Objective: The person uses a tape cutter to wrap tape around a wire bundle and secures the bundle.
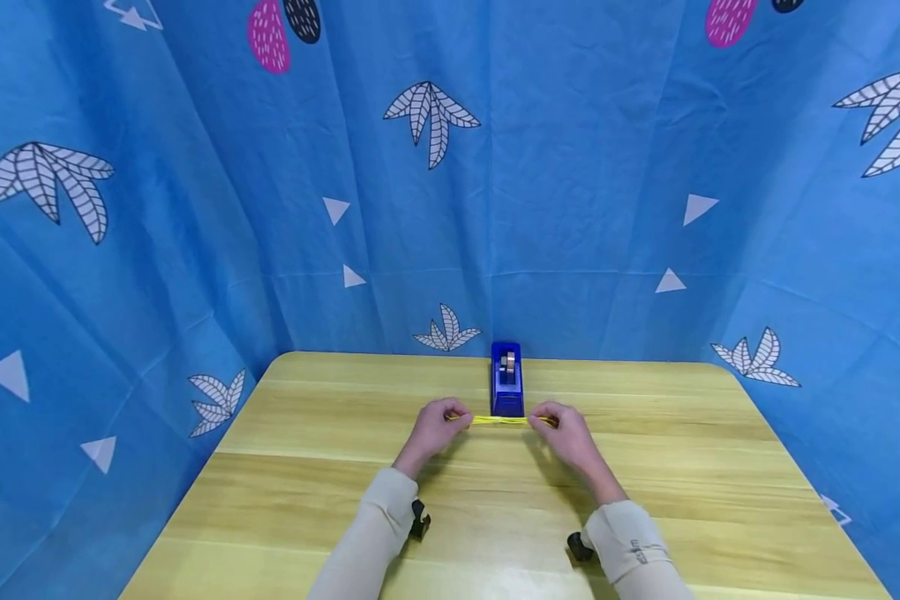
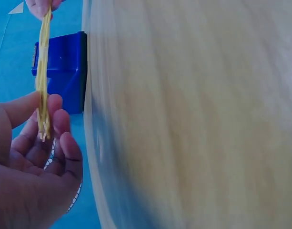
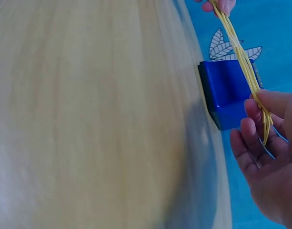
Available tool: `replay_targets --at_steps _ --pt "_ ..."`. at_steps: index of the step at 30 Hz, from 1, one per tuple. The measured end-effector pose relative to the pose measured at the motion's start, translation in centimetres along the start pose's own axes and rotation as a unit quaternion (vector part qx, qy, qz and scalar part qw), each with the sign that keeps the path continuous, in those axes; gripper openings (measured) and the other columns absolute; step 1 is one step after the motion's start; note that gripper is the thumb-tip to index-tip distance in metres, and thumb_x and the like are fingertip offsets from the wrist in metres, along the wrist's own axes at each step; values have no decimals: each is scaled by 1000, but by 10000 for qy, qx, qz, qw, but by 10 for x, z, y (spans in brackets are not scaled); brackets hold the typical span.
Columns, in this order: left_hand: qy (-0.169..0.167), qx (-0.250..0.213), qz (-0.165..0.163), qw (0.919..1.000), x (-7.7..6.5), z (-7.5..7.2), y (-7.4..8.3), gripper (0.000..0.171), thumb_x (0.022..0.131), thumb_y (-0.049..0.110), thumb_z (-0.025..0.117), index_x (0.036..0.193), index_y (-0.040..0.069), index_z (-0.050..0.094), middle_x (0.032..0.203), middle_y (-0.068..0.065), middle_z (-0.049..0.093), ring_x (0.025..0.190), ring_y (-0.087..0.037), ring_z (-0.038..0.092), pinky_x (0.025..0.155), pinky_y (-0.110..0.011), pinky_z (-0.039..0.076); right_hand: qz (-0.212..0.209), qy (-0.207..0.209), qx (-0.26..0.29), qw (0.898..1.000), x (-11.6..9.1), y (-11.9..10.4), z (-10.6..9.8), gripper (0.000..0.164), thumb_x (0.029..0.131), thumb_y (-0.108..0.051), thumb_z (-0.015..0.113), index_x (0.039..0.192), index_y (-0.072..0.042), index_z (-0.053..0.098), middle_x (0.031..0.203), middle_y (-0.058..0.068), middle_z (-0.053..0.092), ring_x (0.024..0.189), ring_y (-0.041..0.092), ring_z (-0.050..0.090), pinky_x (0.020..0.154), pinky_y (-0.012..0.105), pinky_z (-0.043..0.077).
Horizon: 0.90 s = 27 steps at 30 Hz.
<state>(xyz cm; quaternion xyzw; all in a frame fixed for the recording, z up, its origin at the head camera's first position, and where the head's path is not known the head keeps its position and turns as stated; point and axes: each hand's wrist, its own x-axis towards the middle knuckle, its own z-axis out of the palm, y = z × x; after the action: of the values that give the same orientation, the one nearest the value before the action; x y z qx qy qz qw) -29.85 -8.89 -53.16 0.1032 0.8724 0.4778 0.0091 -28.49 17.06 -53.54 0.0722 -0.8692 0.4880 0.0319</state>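
A bundle of thin yellow strands (image 1: 499, 420) is stretched level between both hands, above the table. My left hand (image 1: 431, 432) pinches one end between thumb and fingertips; in the left wrist view, short tips of the strands (image 2: 44, 130) stick out past the thumb. At the other end my right hand (image 1: 572, 437) pinches the bundle the same way, and looped ends (image 3: 266, 129) hang below that thumb in the right wrist view. Just beyond the strands stands a blue tape dispenser (image 1: 507, 403), its front overlapped by them in the wrist views.
The wooden table (image 1: 330, 492) has rounded far corners. A blue patterned curtain (image 1: 577, 183) hangs right behind its far edge and along both sides. Black wrist mounts (image 1: 579, 547) sit by the rolled sleeves (image 1: 622, 533).
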Motion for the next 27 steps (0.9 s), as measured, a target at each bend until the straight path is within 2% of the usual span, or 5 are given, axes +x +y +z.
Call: replay_targets --at_steps 6,14,18,22,27 --pt "24 29 -209 9998 -1 1 -3 10 98 15 72 99 6 74 97 -7 73 89 -17 63 76 -30 55 101 29 146 9998 0 5 9 10 99 -9 69 104 -2 74 100 13 74 79 14 58 66 22 50" --pt "61 281 -254 9993 2 5 -8 10 98 15 71 98 5 73 105 -9 73 100 -24 65 90 -42 57 62 147 -157 9997 2 9 15 6 97 -9 71 96 -5 74 95 8 75 84 14 62 77 27 52" --pt "10 319 -309 9990 1 5 -8 9 99 14 70 97 6 73 108 -10 73 105 -27 65 96 -46 55 137 171 -262 9994 4 9 17 4 96 -9 72 94 -6 74 93 7 75 84 15 61 78 29 51" --pt "-87 409 -226 9989 0 4 -7 9 99 12 69 97 4 72 109 -12 72 106 -30 65 98 -49 55 154 169 -359 9991 3 9 19 4 96 -8 72 94 -5 74 92 7 74 84 17 61 76 29 51" --pt "-254 514 -93 9983 -2 3 -9 9 98 10 68 97 2 71 108 -14 72 107 -32 66 99 -49 55 262 93 -362 9990 1 10 21 3 96 -7 72 95 -5 74 95 7 74 89 18 65 82 34 55"
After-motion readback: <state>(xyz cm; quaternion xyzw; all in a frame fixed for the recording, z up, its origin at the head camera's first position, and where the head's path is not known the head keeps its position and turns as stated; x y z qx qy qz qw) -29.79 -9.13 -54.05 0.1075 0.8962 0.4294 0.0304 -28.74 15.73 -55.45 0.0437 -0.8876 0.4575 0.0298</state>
